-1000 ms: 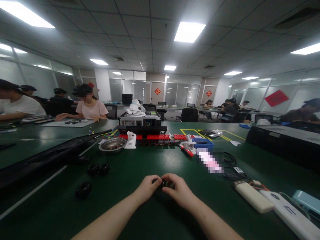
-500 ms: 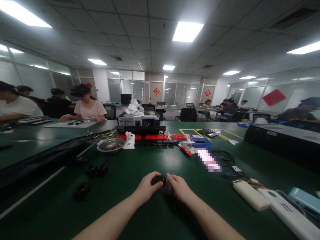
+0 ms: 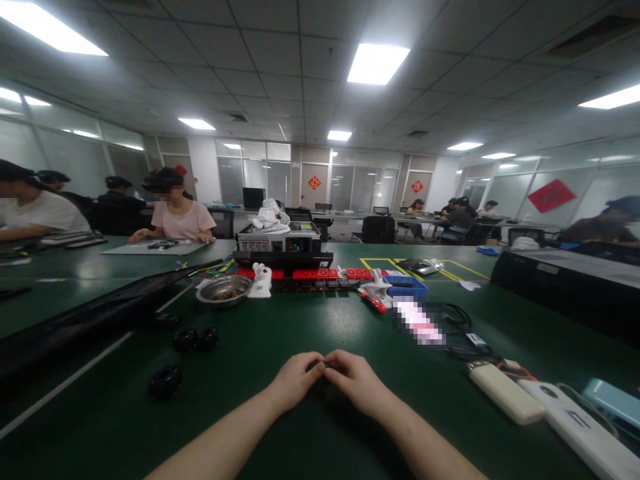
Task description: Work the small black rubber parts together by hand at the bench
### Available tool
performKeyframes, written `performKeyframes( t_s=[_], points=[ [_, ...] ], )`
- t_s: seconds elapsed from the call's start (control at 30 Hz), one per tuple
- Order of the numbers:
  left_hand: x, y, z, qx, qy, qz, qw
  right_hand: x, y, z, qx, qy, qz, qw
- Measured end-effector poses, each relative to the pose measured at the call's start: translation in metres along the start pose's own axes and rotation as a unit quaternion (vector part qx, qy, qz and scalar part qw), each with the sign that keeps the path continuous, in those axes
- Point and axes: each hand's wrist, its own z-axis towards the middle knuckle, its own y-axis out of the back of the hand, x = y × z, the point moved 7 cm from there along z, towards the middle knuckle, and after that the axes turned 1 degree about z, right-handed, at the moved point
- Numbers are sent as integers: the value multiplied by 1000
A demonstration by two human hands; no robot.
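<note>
Where the left hand (image 3: 295, 381) and right hand (image 3: 357, 385) meet close to the near edge of the table (image 3: 300, 327), open green top lies ahead of them and to either side. Both grips are narrow, the fingertips pinched together on a small black part (image 3: 320, 365) that is mostly hidden between them. Toward the left edge lie three black rings (image 3: 166, 381), one alone and two touching, beside a white line (image 3: 75, 380). Toward the right edge lie two white power banks (image 3: 505, 395), a pale blue case (image 3: 613, 401) and black cables (image 3: 463, 333). The room is a bright office with other people seated at far tables. Mid-table, a steel bowl (image 3: 225, 291) holds small dark bits, too small to tell apart; a blue bin (image 3: 407, 285) stands well to its right, its contents hidden
</note>
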Motion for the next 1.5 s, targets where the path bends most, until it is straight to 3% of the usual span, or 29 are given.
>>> performKeyframes(
  t_s=[0.23,0.43,0.63,0.77,0.9,1.13,1.33,1.5],
  points=[
    [19,-4,4,5,48,-86,995,15,0,-6,-3,39,-57,998],
    [11,-2,6,-11,28,-52,998,6,1,-5,-15,21,-8,1000],
    [2,5,3,-45,4,-27,999,-29,-4,1,-9,-137,43,990],
    [-2,6,0,-51,3,36,998,-38,-12,3,15,-174,50,983],
    [-3,5,-2,-36,34,60,997,-31,-8,3,6,-140,45,989],
    [-1,6,-3,-21,18,-15,999,8,13,-1,-65,46,-76,994],
    [-4,-2,-2,-9,-8,50,999,8,19,0,-85,48,-110,989],
    [-2,-13,-1,22,-16,155,988,8,8,-1,-28,44,-124,991]
  ],
)
